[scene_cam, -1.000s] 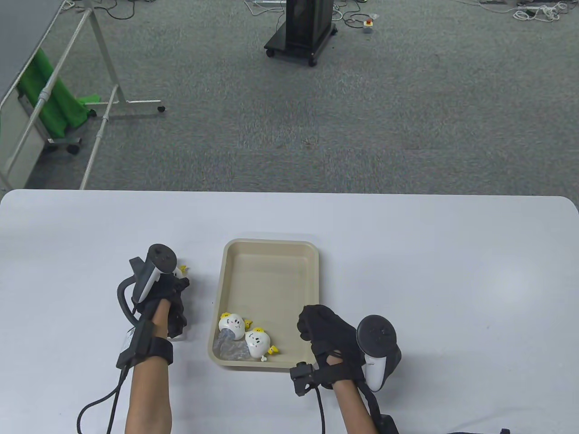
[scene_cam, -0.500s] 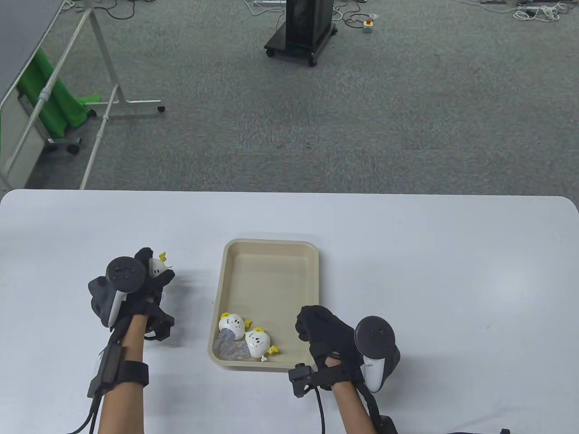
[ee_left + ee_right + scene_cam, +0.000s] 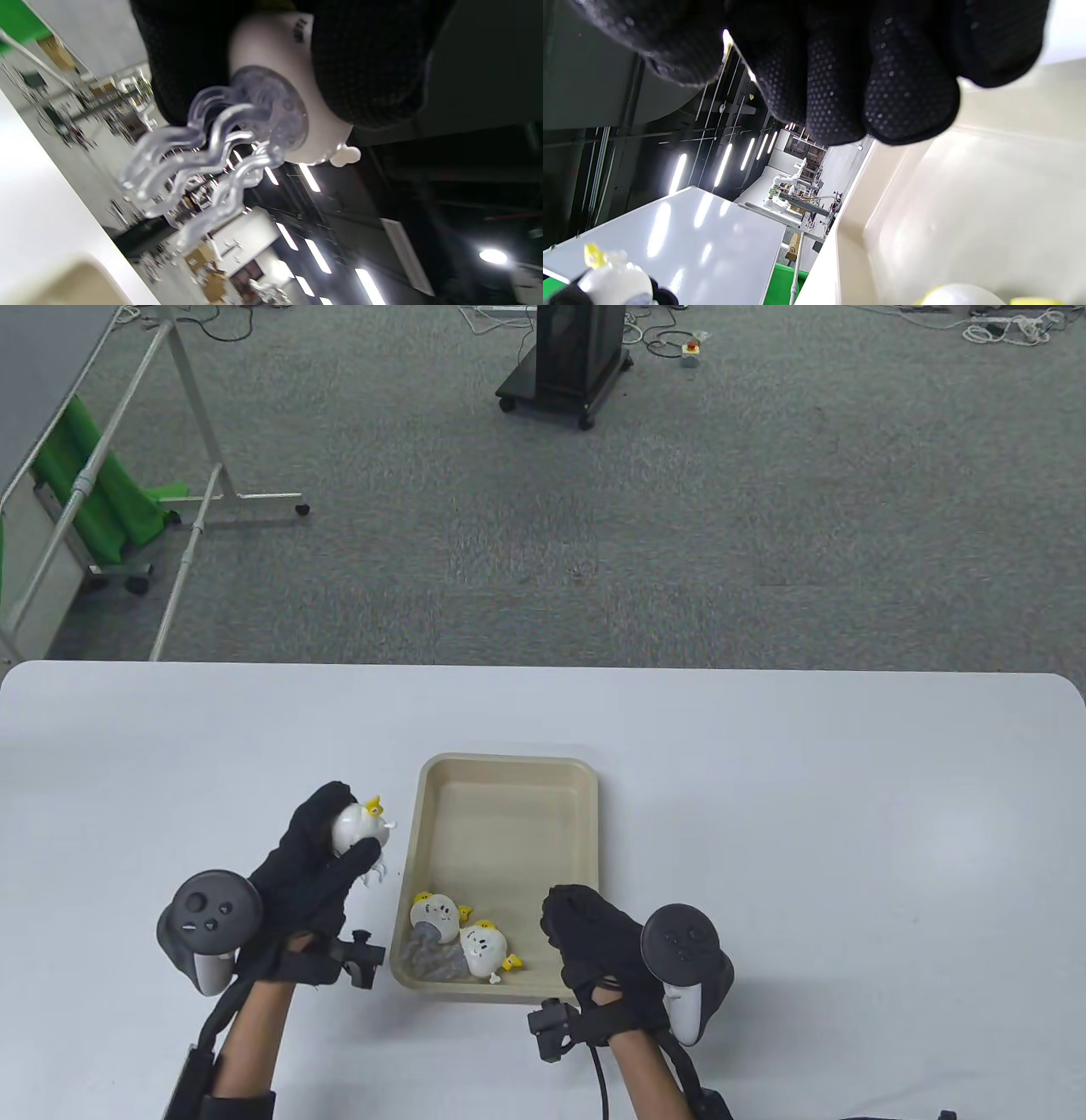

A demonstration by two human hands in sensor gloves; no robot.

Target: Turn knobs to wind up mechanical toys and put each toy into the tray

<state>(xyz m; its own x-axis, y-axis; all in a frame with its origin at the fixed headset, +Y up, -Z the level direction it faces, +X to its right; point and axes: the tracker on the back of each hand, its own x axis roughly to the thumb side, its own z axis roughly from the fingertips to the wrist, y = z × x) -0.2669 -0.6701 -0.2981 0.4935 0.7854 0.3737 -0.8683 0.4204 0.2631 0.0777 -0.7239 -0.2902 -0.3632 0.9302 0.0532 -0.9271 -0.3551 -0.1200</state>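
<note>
My left hand (image 3: 338,838) is raised just left of the beige tray (image 3: 509,768) and grips a white wind-up toy (image 3: 356,824) with a yellow top. In the left wrist view the toy's white body (image 3: 275,59) sits between my gloved fingers (image 3: 186,59). Its clear wavy legs (image 3: 199,152) hang free and its small white knob (image 3: 345,154) sticks out. Two more white toys (image 3: 433,911) (image 3: 484,943) lie in the tray's near left corner. My right hand (image 3: 584,929) rests at the tray's near right corner, its fingers (image 3: 840,84) curled and holding nothing.
The tray stands mid-table on a white table (image 3: 806,814), whose far edge (image 3: 543,668) borders grey carpet. A black wheeled stand (image 3: 567,364) and a white frame with green cloth (image 3: 102,500) stand on the floor well beyond.
My left hand turned palm-up and carried the toy off the table, right and nearer, up to the tray's left side. My right hand shifted slightly left and nearer.
</note>
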